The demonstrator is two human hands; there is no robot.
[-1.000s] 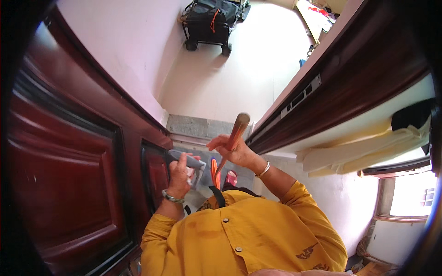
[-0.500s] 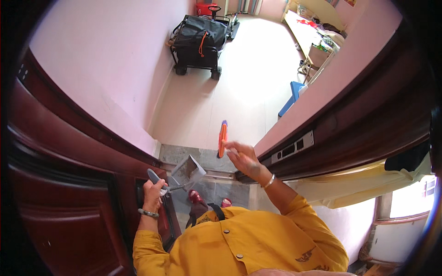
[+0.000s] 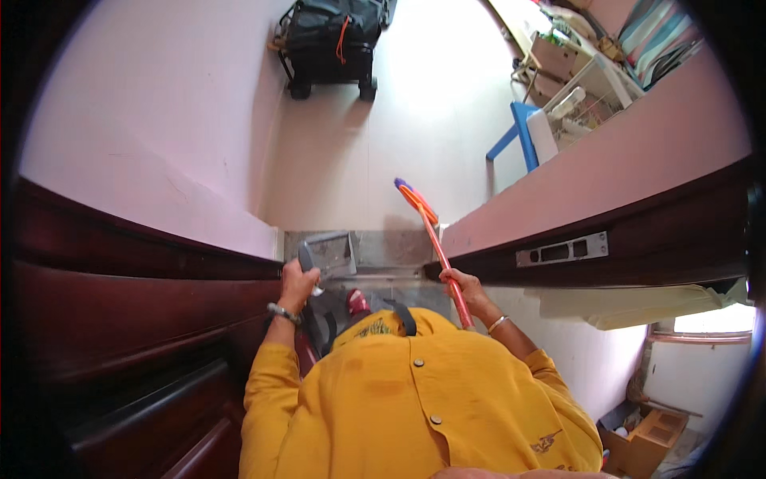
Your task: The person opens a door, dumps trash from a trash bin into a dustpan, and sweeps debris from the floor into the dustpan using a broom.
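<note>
My left hand (image 3: 298, 286) is closed around the upright grey handle of a dustpan (image 3: 341, 263), and something small and white shows under the fingers. The dustpan's grey tray hangs over the doorway's stone threshold (image 3: 391, 249). On the right, my right hand (image 3: 472, 295) grips the red handle of a broom (image 3: 433, 238). Its orange head with purple bristles lies beyond the threshold, at the edge of the pale tiled floor (image 3: 335, 172); whether the bristles touch the floor I cannot tell.
A dark wooden door (image 3: 152, 319) stands close on my left, and a door frame with a metal strike plate (image 3: 562, 250) on my right. In the room are a black folding wagon (image 3: 331, 40), a blue stool (image 3: 524, 132) and a white wire rack (image 3: 594, 100).
The broom has swung from nearly upright to slanting forward, its long handle now visible. My right hand has moved closer to my body. The dustpan has gone forward over the threshold.
</note>
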